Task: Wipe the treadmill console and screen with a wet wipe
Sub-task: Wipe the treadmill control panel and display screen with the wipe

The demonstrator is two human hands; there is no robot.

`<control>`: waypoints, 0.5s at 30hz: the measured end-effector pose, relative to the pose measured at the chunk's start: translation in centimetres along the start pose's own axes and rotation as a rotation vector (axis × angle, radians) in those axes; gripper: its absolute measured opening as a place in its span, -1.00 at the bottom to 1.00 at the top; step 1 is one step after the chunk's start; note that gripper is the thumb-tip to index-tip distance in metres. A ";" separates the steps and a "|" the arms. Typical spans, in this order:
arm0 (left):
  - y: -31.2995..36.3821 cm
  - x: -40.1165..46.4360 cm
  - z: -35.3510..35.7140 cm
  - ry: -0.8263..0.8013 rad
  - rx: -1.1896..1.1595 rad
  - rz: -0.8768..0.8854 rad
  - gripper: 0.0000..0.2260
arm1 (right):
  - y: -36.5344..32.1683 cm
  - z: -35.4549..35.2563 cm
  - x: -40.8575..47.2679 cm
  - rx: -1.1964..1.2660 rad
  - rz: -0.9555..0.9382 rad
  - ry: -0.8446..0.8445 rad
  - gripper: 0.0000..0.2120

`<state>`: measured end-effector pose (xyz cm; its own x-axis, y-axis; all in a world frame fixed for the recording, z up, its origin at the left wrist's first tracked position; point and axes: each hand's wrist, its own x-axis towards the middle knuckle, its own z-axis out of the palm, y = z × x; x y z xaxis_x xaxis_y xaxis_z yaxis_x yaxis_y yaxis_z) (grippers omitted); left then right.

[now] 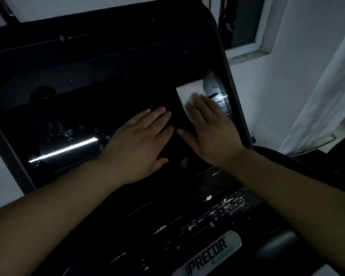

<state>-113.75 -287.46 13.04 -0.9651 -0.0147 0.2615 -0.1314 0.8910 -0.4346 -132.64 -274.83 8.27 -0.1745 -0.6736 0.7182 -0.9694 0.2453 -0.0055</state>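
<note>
The black treadmill console [108, 56] fills most of the view, with its dark glossy screen [64, 136] at the left showing a bright reflected strip. A white wet wipe [189, 90] lies flat on the console's right part, beside a grey ribbed panel [215, 90]. My right hand [209, 128] lies flat with its fingers pressing on the wipe's lower edge; the fingertips look blurred. My left hand [141, 142] rests flat on the console surface just left of it, fingers apart, holding nothing.
A silver "PRECOR" badge [209, 253] sits low on the console, above it a worn, flaking black strip [207, 214]. A white wall, a window frame [245, 46] and a pale curtain [327, 86] stand to the right. The room is dim.
</note>
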 end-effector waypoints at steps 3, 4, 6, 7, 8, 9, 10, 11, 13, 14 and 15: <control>0.0 0.0 -0.1 0.000 -0.013 -0.001 -0.28 | 0.6 -0.1 2.9 -0.001 0.032 0.010 -0.37; 0.0 0.0 -0.2 -0.004 -0.013 -0.002 -0.28 | 0.6 -0.2 2.8 0.002 0.033 0.009 -0.37; 0.0 0.1 -0.2 -0.004 -0.009 -0.008 -0.28 | 0.7 -0.3 1.2 0.004 0.022 0.005 -0.39; 0.0 0.1 -0.2 -0.001 -0.008 -0.009 -0.28 | 0.7 -0.3 -0.2 0.002 0.016 0.000 -0.41; 0.0 0.1 -0.3 0.001 -0.008 -0.008 -0.29 | 0.7 -0.3 -1.8 0.004 0.013 -0.012 -0.42; 0.0 0.0 -0.3 0.002 -0.008 -0.010 -0.29 | 0.6 -0.3 -3.7 0.010 0.014 -0.030 -0.42; 0.1 0.0 -0.3 0.002 -0.009 -0.012 -0.29 | 0.5 -0.3 -5.6 0.016 0.016 -0.053 -0.42; 0.1 0.0 -0.2 0.003 -0.010 -0.014 -0.29 | 0.4 -0.3 -7.4 0.020 0.017 -0.080 -0.42; 0.2 0.1 -0.2 0.005 -0.011 -0.014 -0.29 | 0.0 -0.3 -9.9 0.025 0.021 -0.123 -0.41; 0.2 0.1 -0.2 0.006 -0.011 -0.015 -0.28 | 0.0 -0.2 -10.3 0.025 0.022 -0.127 -0.41; 0.2 0.1 -0.2 0.008 -0.010 -0.018 -0.28 | 0.0 -0.1 -10.1 0.024 0.024 -0.117 -0.40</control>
<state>-113.86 -287.17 13.14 -0.9608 -0.0269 0.2760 -0.1461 0.8950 -0.4215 -130.89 -267.99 1.10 -0.2153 -0.7450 0.6314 -0.9683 0.2468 -0.0390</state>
